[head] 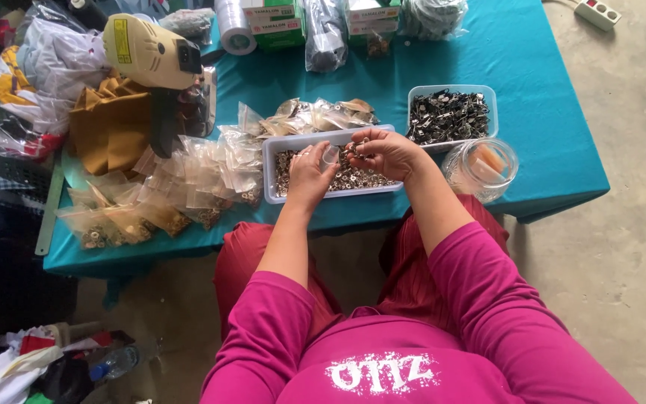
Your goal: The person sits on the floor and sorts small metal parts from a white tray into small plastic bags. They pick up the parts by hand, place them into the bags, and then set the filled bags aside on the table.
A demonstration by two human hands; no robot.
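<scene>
A teal-covered desk [532, 67] is seen from above, with a white tray [269, 173] of small metal fasteners [353, 179] at its near edge. Both hands are held over this tray: a small clear bag [330, 155] is pinched in the left hand [309, 173], while a few fasteners are gripped in the fingers [359, 146] of the right hand [389, 152], just beside the bag. A second tray [487, 93] of dark metal clips [446, 116] is placed behind, and a clear jar [481, 168] lies right of the hands. Filled little bags [181, 187] are piled to the left, near a yellow tool [147, 52].
</scene>
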